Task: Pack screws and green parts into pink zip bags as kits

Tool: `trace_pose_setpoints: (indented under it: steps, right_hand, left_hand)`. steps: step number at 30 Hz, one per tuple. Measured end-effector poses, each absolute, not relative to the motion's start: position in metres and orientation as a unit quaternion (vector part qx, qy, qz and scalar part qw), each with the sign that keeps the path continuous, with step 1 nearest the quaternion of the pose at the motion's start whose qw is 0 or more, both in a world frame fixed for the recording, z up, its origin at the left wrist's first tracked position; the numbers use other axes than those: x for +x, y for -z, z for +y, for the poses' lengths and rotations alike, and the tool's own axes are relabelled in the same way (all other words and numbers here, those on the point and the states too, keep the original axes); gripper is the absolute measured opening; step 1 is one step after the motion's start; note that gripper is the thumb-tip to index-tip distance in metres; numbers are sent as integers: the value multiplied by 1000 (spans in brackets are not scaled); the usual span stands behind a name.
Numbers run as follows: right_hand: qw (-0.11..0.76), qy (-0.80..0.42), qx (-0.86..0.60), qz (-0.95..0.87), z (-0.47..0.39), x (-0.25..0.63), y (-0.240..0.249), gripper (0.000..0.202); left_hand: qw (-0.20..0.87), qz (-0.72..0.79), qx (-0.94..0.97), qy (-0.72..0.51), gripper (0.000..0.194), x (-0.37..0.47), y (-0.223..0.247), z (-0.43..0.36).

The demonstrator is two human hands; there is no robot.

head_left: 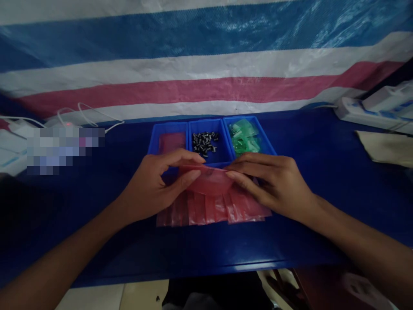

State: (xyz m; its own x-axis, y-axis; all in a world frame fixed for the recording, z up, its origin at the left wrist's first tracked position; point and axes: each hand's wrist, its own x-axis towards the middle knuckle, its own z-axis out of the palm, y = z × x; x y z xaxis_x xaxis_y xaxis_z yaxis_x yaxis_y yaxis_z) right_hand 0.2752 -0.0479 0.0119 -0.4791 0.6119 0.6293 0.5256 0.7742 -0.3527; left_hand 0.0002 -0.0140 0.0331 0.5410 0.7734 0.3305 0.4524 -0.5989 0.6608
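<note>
Between my two hands is a small red plastic bag (pixel 211 183), its top edge pinched at both ends. My left hand (pixel 158 183) grips the left end between thumb and fingers. At the right end, the thumb and fingers of my right hand (pixel 274 183) are closed on the same edge. A dark spot shows through the bag near its top; I cannot tell what it is. Below it, a row of red plastic bags (pixel 206 213) lies overlapping on the blue table (pixel 200 249), partly hidden by the held bag and my hands.
Behind my hands stand three blue bins: the left bin (pixel 155 133) holds red bags, the middle bin (pixel 222 148) black screw-like parts, the right bin (pixel 266 144) green bags. White power strips with cables (pixel 351 114) lie at both sides. A beige cloth (pixel 383 148) lies right. A striped sheet (pixel 206 38) hangs behind.
</note>
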Motion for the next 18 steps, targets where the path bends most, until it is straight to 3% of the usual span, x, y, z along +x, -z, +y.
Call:
trace_pose_setpoints:
  steps: [6,12,15,18]
  right_hand:
    - [429,-4,-337,-838,-57,274,-15,8]
    - [496,-136,-408,-754,-61,268,-10,10]
    - [487,-147,-406,-759,-60,266,-9,14]
    - [474,-138,-380,-782,-58,265,-8,17]
  left_hand:
    - [335,390,789,-338,18,1,-35,-13]
    - [446,412,658,-445,42,-8,-37,9]
    - [386,426,634,-518,51,-25,-36,36]
    - [220,456,713,-485,52,-43,-35,64]
